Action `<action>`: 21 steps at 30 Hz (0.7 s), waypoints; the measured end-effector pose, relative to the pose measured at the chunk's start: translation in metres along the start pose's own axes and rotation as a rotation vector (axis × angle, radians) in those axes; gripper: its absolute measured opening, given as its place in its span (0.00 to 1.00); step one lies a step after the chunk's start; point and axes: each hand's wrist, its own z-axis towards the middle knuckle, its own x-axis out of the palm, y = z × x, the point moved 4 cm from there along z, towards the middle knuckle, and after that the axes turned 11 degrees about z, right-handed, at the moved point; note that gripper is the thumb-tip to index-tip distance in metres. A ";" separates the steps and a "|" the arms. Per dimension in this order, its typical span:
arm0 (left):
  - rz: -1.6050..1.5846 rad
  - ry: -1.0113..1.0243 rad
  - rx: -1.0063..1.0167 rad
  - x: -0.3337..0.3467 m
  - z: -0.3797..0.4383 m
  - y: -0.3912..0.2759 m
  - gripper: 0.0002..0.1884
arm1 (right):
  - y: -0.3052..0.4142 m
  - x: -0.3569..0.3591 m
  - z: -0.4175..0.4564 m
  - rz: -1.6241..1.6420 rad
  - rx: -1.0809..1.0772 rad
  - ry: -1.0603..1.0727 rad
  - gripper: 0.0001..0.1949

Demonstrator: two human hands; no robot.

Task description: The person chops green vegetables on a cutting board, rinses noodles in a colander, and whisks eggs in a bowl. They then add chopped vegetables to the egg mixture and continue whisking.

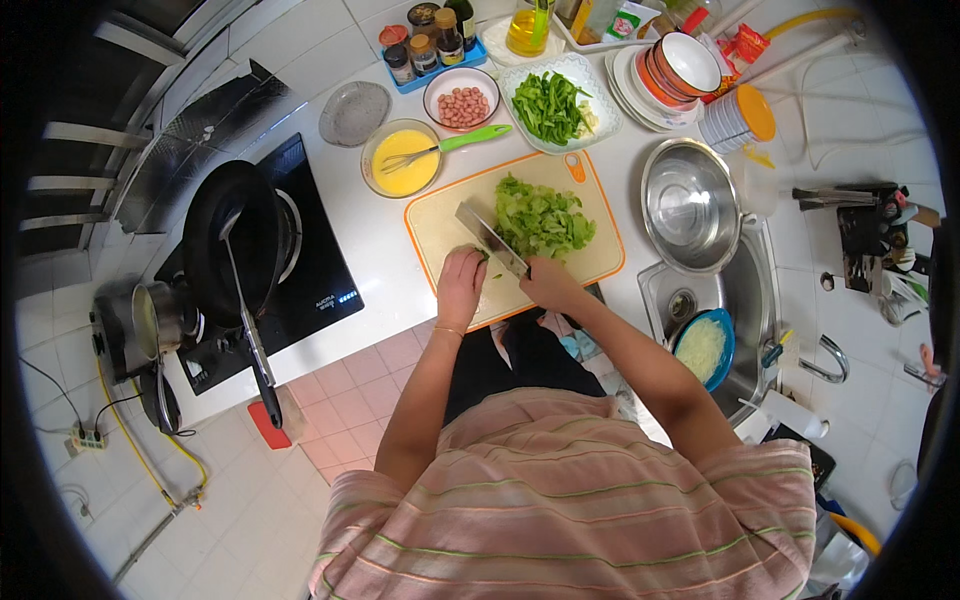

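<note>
My right hand (549, 283) grips the handle of a kitchen cleaver (489, 236), its blade angled up and left over the cutting board (442, 214). Close to the left of the blade, my left hand (461, 276) rests on the board with its fingers curled over a small piece of green leaf (482, 254), mostly hidden. A pile of chopped green lettuce (541, 217) lies on the board just right of the blade. Beyond the board are a bowl of beaten egg (405, 174) with a green-handled whisk (472, 138) across it and a dish of sliced green peppers (550, 107).
Left stands a black wok (229, 247) with a metal spatula on the induction cooktop (330, 277). A steel bowl (690, 206) sits by the sink (754, 300), which holds a blue bowl of pale shreds (705, 349). Peanuts (463, 107), a seasoning tray (442, 73) and stacked bowls (686, 67) stand behind.
</note>
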 end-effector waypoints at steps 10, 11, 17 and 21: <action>0.064 -0.008 0.017 0.001 -0.008 0.004 0.11 | 0.027 0.023 -0.027 -0.219 -0.038 -0.062 0.09; 0.055 -0.020 0.013 0.005 -0.011 0.008 0.11 | 0.029 0.023 -0.030 -0.221 0.031 -0.037 0.09; -0.011 -0.001 -0.026 0.008 -0.010 0.005 0.09 | 0.025 0.029 -0.019 -0.298 -0.001 -0.092 0.11; -0.017 -0.020 0.006 0.002 -0.005 0.002 0.09 | 0.018 0.031 0.017 -0.216 -0.022 -0.029 0.09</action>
